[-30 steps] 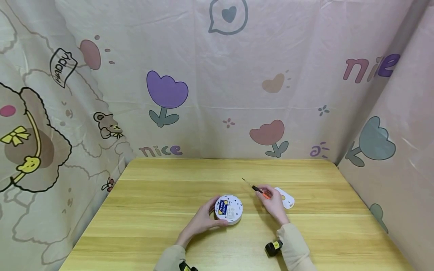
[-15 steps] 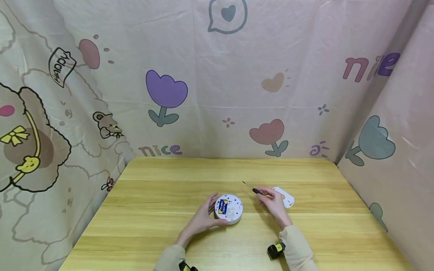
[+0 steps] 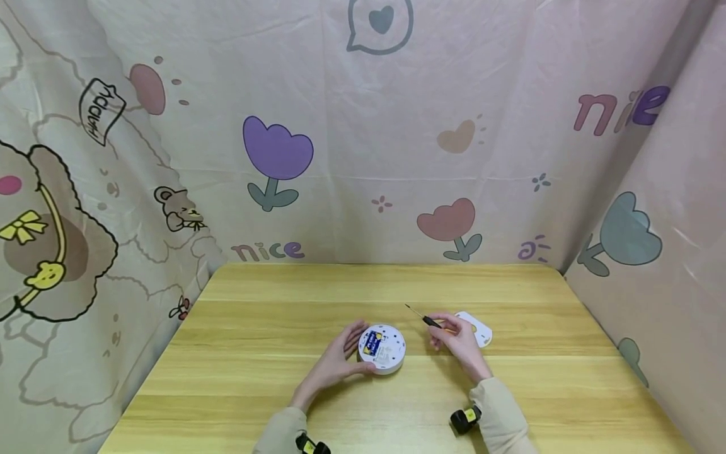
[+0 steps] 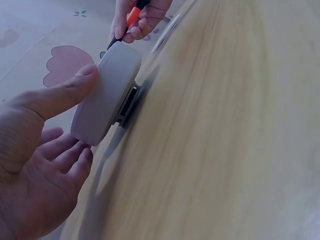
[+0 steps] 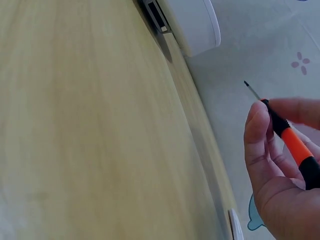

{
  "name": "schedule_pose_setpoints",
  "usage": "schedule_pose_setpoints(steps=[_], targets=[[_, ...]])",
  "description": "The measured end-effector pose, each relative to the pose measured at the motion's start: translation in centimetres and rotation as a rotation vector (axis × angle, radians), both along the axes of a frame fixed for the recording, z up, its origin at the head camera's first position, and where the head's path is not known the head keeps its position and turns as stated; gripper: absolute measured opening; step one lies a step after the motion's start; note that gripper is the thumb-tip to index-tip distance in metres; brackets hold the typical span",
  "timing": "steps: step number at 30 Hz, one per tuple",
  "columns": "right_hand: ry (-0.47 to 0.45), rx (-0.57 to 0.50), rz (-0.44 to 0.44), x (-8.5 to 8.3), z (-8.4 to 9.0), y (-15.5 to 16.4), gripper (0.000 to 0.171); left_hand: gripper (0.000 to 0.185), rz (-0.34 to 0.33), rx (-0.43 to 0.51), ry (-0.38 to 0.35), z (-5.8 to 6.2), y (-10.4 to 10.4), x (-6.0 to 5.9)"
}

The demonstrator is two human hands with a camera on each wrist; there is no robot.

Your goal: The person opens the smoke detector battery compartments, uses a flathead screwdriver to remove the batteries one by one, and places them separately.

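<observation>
A round white device (image 3: 390,358) rests on the wooden table with its flat, holed face up, a blue-and-yellow battery in that face. My left hand (image 3: 333,367) holds it by the rim, thumb on the near side and fingers on the far side. In the left wrist view, a part with a dark slot (image 4: 128,102) juts from the device's underside. My right hand (image 3: 462,348) pinches a black-and-orange screwdriver (image 5: 296,145) between thumb and fingers. Its thin shaft points toward the back left, its tip apart from the device.
A white plate (image 3: 484,334) with a hole lies behind the right hand, partly covered by it. Patterned cloth (image 3: 363,157) hangs behind the table (image 3: 272,315) and along its sides. Black cameras (image 3: 465,419) sit on both wrists.
The screwdriver has shifted slightly down in the head view, turning a little in the right fingers. The left thumb has slid a bit left along the rim. The device has barely moved.
</observation>
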State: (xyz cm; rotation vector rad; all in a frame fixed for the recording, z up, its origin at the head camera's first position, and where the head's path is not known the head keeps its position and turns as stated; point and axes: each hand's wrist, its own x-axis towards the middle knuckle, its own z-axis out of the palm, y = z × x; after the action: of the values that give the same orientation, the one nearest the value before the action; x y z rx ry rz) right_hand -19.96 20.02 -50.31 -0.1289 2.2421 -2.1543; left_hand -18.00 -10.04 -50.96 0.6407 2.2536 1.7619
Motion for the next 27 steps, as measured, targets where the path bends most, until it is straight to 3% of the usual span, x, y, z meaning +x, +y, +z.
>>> schedule_pose_setpoints(steps=[9,27], targets=[[0.023,-0.020,0.003,0.0,0.0,0.2,0.035,0.090,-0.058,0.026,-0.023,0.1,-0.8,-0.3],[0.051,0.041,0.028,0.7,0.6,0.5,0.035,0.093,0.044,-0.088,0.024,-0.3,0.5,0.4]])
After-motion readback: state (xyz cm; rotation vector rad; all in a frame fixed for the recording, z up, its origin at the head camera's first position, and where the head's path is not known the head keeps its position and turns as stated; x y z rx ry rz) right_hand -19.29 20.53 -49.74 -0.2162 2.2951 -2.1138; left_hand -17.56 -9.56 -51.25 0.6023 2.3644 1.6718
